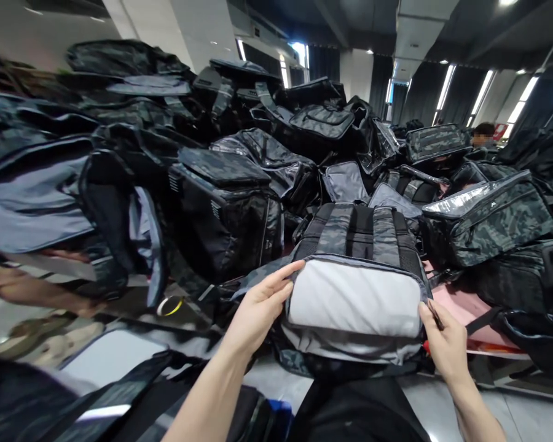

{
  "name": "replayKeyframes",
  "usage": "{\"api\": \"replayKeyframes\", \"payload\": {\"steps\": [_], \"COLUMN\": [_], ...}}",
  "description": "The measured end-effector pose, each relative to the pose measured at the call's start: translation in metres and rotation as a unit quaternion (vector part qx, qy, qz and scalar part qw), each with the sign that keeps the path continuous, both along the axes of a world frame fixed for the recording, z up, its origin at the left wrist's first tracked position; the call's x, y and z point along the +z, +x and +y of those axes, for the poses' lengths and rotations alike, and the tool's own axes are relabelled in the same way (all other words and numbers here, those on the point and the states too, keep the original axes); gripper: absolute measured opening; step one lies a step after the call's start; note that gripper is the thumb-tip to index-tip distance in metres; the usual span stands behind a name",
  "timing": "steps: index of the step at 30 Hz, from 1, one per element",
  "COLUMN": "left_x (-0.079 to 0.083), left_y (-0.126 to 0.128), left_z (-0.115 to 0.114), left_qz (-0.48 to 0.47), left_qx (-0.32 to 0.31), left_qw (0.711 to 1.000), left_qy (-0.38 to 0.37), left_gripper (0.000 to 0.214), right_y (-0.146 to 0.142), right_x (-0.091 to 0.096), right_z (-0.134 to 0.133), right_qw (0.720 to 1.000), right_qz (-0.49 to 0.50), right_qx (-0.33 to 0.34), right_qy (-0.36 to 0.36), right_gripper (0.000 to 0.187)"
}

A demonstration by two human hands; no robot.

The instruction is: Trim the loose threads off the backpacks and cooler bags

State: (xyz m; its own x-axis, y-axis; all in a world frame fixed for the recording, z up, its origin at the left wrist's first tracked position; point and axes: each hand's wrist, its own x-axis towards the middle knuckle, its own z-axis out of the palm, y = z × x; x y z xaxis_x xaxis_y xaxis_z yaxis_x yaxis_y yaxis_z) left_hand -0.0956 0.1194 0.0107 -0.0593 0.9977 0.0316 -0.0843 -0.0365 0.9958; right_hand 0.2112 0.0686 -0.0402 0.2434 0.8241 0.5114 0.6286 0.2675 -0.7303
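A camouflage backpack lies in front of me with its grey lining turned up and open toward me. My left hand rests on the left edge of the open flap, fingers stretched along the zipper seam. My right hand grips the right edge of the same bag; a thin dark object, perhaps a zipper pull or a pen, sticks out between its fingers.
A big heap of dark camouflage bags fills the left and back. More bags lie at the right on a pink surface. Another person's arm reaches in at the left. A person is far back right.
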Motion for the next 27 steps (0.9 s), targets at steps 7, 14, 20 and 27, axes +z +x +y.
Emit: {"api": "replayKeyframes", "payload": {"steps": [7,14,20,27], "left_x": [0.002,-0.012,-0.054,-0.066], "left_y": [-0.001,-0.001,0.030,0.081], "left_z": [-0.004,-0.038,-0.087,-0.108], "left_qz": [-0.080,-0.127,-0.142,-0.301], "left_qx": [-0.017,0.051,0.090,0.104], "left_qw": [0.996,0.990,0.975,0.925], "left_qy": [-0.028,-0.024,-0.148,-0.207], "left_gripper": [0.063,0.045,0.045,0.047], "right_y": [0.002,0.024,0.021,-0.010], "right_x": [0.009,0.000,-0.004,0.004], "right_z": [-0.002,-0.020,-0.032,-0.044], "right_qw": [0.993,0.953,0.979,0.994], "right_qz": [0.094,0.176,0.131,-0.003], "right_qx": [0.037,0.227,0.120,0.095], "right_qy": [-0.061,-0.096,-0.105,-0.045], "right_gripper": [0.032,0.049,0.031,0.036]}}
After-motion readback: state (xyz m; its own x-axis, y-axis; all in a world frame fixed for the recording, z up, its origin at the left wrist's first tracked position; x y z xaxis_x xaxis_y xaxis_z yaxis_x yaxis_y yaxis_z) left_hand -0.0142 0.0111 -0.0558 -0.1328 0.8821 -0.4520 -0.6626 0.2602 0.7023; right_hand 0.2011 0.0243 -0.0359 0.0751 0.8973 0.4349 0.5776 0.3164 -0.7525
